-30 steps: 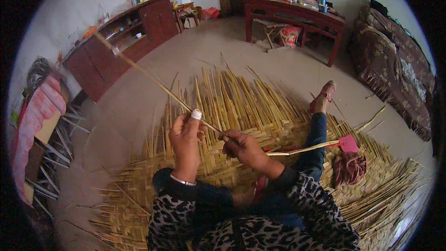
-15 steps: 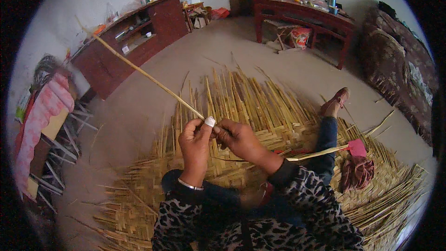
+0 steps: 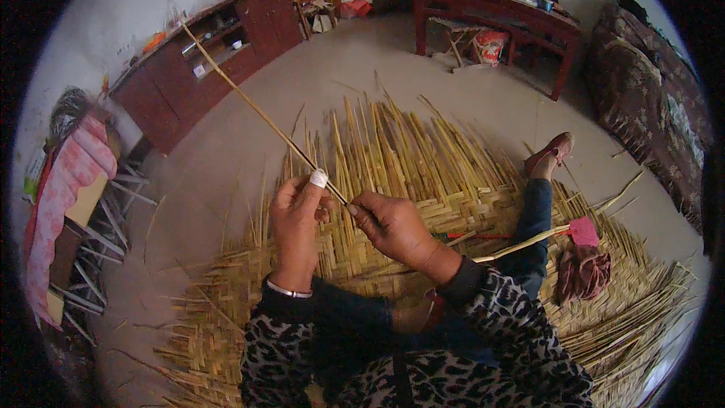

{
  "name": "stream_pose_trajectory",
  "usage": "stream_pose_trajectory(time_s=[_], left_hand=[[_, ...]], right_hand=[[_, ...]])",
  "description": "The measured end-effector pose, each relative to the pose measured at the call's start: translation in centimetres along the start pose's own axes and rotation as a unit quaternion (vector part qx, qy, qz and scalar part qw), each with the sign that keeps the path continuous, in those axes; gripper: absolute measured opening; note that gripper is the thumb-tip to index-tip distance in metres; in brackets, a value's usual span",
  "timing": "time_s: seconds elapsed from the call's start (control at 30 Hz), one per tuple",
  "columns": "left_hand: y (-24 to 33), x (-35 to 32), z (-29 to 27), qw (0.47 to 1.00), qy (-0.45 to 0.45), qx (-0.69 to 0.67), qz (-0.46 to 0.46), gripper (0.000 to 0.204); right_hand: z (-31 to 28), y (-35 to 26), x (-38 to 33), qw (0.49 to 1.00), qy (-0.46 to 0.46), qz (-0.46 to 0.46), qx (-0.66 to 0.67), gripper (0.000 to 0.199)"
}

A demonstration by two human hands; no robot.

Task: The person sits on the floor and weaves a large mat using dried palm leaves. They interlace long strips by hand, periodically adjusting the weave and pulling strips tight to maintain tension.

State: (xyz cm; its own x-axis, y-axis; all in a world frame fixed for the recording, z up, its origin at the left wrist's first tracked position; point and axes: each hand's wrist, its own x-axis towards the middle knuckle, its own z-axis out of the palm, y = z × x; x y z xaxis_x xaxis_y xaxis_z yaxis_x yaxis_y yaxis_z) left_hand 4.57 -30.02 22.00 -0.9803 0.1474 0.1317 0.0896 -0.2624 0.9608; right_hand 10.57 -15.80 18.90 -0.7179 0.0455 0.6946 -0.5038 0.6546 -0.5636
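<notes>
A long, thin pale cane strip slants from between my hands up toward the far left. My left hand, its thumb capped with a white wrap, pinches the strip. Farther along toward its near end, my right hand grips the same strip between thumb and bent fingers. A dark stretch of the strip shows between the two hands. Below them lies a large woven mat of similar strips, with loose unwoven ends along its far edge. Another pale strip emerges beyond my right forearm and crosses my leg.
A pink flat piece and a crumpled brownish-red cloth lie on the mat at right. Red cabinets and a red table stand far off. A covered sofa is at right, a pink-draped stand at left.
My hands have drawn apart, the left shifting left and up, baring a dark stretch of strip between them. The strip's far tip has swung right.
</notes>
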Motion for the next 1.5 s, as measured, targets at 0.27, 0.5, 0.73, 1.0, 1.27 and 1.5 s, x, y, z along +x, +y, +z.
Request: stream_pose_trajectory(time_s=[0.27,0.5,0.73,1.0,1.27,1.5], left_hand=[[-1.1,0.4,-0.6,0.999,-0.02,-0.008,0.025,0.021],[-1.5,0.2,-0.4,0.999,0.005,0.013,0.043,0.017],[-2.3,-0.7,-1.2,1.0,-0.004,-0.014,0.015,0.016],[-2.9,-0.8,-0.6,0.99,0.032,-0.122,-0.069,0.023],[-3.8,-1.7,1.2,0.989,0.091,-0.106,-0.046,0.031],[-5.5,-4.5,2.6,1.0,0.024,-0.003,-0.008,0.029]], right_hand=[[0.0,0.2,-0.7,0.992,-0.093,0.073,0.033,0.016],[0.9,0.8,-0.3,0.999,0.009,-0.027,0.018,0.016],[1.4,1.7,-0.4,0.959,-0.089,0.172,0.208,0.018],[2.0,0.8,-1.6,0.997,-0.047,0.039,-0.048,0.013],[1.0,0.1,-1.7,0.989,-0.099,0.106,0.03,0.025],[-1.5,0.6,1.6,0.979,-0.053,0.141,0.137,0.031]])
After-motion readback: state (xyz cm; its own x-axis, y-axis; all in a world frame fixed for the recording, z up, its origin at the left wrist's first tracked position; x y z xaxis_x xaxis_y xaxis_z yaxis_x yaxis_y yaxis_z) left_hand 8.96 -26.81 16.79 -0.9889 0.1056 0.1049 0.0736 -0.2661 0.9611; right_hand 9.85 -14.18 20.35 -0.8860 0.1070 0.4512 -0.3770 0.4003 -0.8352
